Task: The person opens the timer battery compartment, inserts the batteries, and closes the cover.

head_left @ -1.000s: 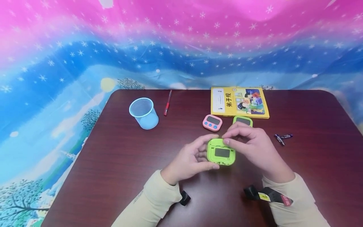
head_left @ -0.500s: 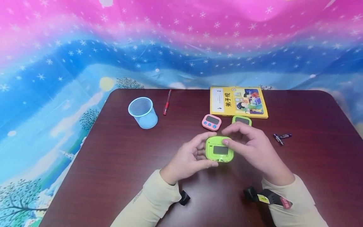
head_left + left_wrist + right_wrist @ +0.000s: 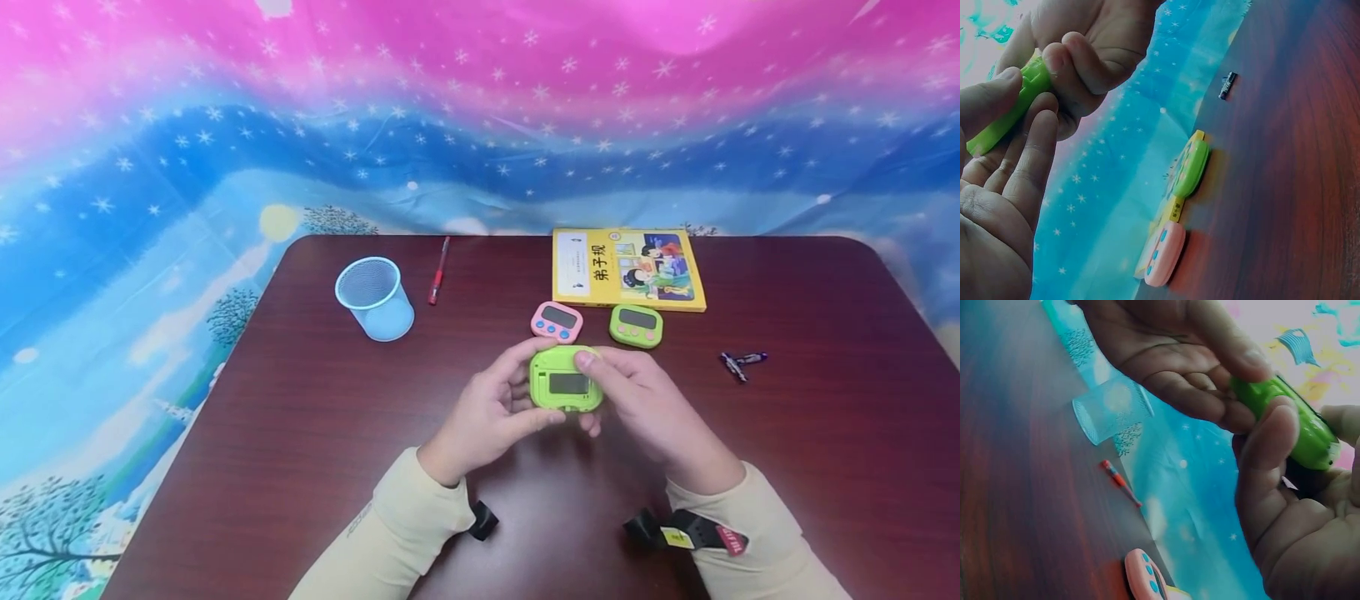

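Observation:
A light green digital timer point(image 3: 550, 361) is held up over the table between both hands, its dark rectangular panel facing the head camera. My left hand point(image 3: 480, 412) grips its left side, thumb at the lower edge and index finger at the upper edge. With the thumb on the upper right of that face, my right hand point(image 3: 648, 408) holds the other side; its remaining fingers go behind. Both wrist views show the timer edge-on, partly covered by fingers. Just beyond lie a pink timer point(image 3: 557, 321) with blue buttons and a second green timer point(image 3: 636, 326) with pink buttons.
A yellow book point(image 3: 628, 268) lies at the back of the dark red table point(image 3: 300, 450). To the left stand a blue mesh pen cup point(image 3: 382, 304) and a red pen point(image 3: 439, 271). Two small dark cylinders point(image 3: 742, 364), resembling batteries, lie at right.
My right fingers have come down from the timer's upper edge and gone behind it, the thumb staying on its face. The held timer has shifted slightly up and left; the second green timer is uncovered.

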Available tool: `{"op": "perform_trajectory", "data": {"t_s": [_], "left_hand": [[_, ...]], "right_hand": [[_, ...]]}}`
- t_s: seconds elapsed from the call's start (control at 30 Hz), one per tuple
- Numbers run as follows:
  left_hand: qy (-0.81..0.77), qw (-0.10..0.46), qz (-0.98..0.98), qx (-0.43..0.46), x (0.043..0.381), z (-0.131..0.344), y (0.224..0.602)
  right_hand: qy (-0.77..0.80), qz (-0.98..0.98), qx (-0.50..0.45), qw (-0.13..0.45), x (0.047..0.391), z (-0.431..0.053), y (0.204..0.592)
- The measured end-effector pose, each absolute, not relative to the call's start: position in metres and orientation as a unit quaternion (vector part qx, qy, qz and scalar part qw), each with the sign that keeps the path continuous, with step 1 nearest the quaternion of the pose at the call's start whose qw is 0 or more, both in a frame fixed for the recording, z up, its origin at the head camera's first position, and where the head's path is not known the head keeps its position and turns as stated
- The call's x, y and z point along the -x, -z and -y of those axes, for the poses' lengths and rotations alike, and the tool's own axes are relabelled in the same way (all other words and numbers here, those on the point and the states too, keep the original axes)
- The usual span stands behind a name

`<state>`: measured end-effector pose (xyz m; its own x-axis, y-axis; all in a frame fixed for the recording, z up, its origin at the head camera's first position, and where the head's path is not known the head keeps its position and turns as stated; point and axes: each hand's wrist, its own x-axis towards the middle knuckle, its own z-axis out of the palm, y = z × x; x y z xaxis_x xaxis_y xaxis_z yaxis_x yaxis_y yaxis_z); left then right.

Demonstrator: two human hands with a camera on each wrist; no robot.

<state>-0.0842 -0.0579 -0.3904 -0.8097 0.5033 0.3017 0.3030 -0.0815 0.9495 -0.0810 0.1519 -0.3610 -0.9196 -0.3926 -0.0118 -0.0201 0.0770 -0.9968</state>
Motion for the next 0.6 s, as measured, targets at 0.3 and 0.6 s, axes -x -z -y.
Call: {"op": "perform_trajectory", "data": {"t_s": [0.3, 0.6], "left_hand": [[-0.678, 0.095, -0.669, -0.290, 0.0834, 0.0582, 0.3925], [-0.728, 0.139, -0.638, -0.206, 0.0850, 0.0592, 0.3916]], "right_hand": [[0.684, -0.684, 0.166, 0.190, 0.0834, -0.1586, 0.3596], [0.644, -0.722, 0.166, 0.190, 0.0853, -0.1566, 0.3630]]}}
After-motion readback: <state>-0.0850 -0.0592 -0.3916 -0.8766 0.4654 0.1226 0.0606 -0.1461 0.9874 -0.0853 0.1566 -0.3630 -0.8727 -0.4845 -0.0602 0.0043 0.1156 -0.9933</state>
